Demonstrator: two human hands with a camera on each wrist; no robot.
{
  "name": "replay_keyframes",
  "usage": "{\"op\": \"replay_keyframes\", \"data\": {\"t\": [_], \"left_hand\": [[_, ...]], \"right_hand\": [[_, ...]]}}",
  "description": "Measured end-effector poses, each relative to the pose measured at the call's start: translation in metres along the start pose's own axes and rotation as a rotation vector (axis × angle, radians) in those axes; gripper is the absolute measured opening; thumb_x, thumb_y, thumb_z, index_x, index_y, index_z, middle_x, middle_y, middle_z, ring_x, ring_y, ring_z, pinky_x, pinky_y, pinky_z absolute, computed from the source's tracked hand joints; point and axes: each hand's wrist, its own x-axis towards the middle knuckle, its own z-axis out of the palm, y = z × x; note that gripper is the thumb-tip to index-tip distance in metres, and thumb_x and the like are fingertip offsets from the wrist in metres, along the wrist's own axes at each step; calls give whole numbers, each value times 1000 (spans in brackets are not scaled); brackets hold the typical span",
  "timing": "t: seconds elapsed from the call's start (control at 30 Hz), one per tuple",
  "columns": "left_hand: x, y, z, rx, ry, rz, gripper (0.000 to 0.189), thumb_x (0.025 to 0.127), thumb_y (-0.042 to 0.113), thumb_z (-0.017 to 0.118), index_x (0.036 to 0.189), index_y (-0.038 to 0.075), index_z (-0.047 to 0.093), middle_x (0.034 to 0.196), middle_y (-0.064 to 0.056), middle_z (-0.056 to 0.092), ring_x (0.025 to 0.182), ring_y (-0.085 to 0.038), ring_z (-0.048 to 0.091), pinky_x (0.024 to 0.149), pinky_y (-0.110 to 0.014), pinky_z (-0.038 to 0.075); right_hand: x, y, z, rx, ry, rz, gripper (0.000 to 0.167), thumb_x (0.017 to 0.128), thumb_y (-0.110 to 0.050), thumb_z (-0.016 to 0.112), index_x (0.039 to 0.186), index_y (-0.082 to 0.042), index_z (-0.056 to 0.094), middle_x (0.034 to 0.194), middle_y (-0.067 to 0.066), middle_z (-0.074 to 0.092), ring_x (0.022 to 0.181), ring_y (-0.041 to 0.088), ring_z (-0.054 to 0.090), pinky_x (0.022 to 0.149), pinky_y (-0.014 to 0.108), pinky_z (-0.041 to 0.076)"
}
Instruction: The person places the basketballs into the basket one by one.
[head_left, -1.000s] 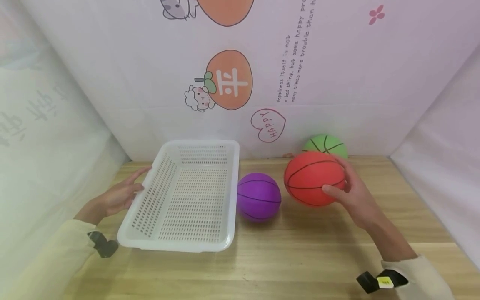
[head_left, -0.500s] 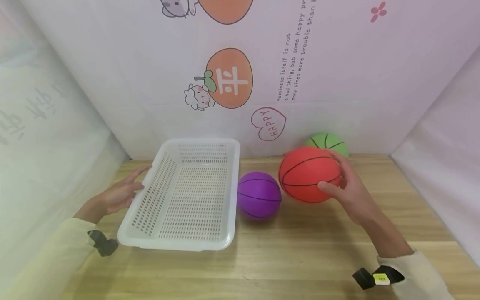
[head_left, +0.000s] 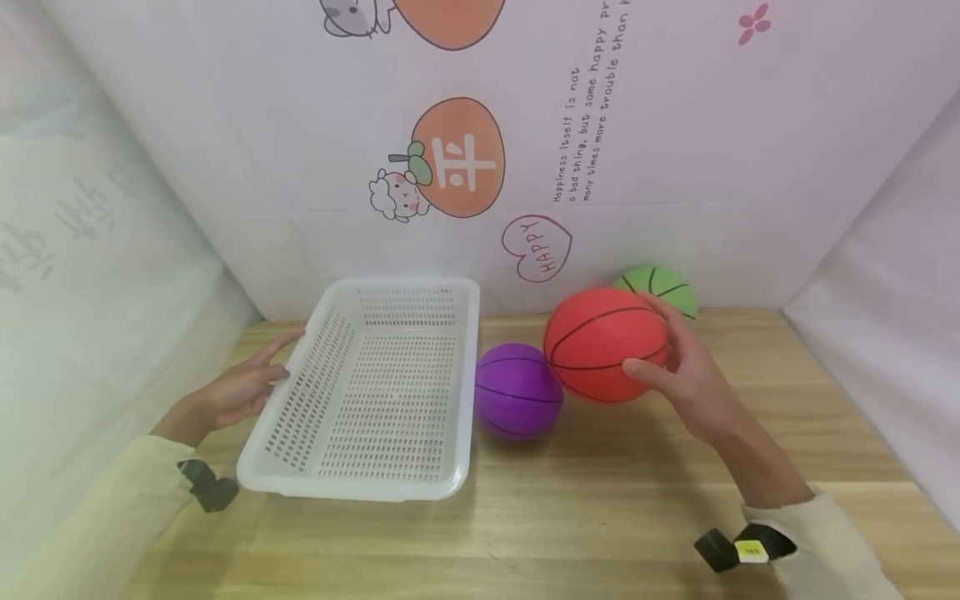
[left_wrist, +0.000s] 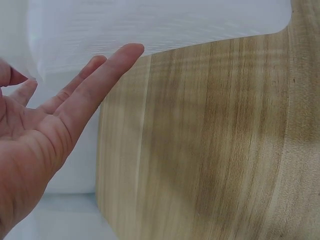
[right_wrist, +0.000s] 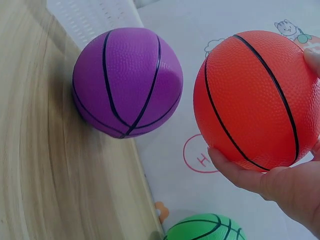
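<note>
My right hand (head_left: 697,383) grips a red toy basketball (head_left: 600,346) from its right side, thumb toward me, and holds it up off the table. In the right wrist view, the red ball shows raised beside a purple toy basketball (right_wrist: 127,82). That purple ball rests on the table close against the right side of a white plastic basket (head_left: 352,490). On the basket's left side, my left hand (head_left: 236,392) touches the rim, its index finger stretched along it. The left wrist view shows straight fingers (left_wrist: 107,72) against the basket's outer wall.
A green toy basketball (head_left: 671,290) sits at the back, partly hidden behind the red one. The basket stands on a wooden table (head_left: 585,517). Behind it rises a printed white backdrop (head_left: 300,167), with white sheets on both sides.
My right hand has carried the red ball leftward and slightly up, toward the purple ball. More of the green ball shows. The left hand, basket and purple ball stay put.
</note>
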Motion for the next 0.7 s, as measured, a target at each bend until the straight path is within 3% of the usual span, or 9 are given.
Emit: {"op": "replay_keyframes", "data": {"t": [0.27, 0.7], "left_hand": [[-1, 1, 0, -5, 11, -3, 72, 104, 3, 33, 161, 21, -6, 143, -31, 38, 111, -35, 63, 87, -58, 54], [-1, 1, 2, -5, -1, 14, 71, 104, 2, 34, 161, 18, -6, 137, -23, 48, 110, -35, 64, 85, -58, 54]], "right_hand": [[6, -4, 8, 66, -20, -41, 75, 93, -5, 63, 157, -24, 29, 148, 12, 38, 122, 26, 52, 86, 32, 56], [13, -14, 21, 28, -29, -40, 75, 93, -9, 65, 156, -28, 30, 149, 10, 39, 125, 34, 50, 87, 34, 56]]}}
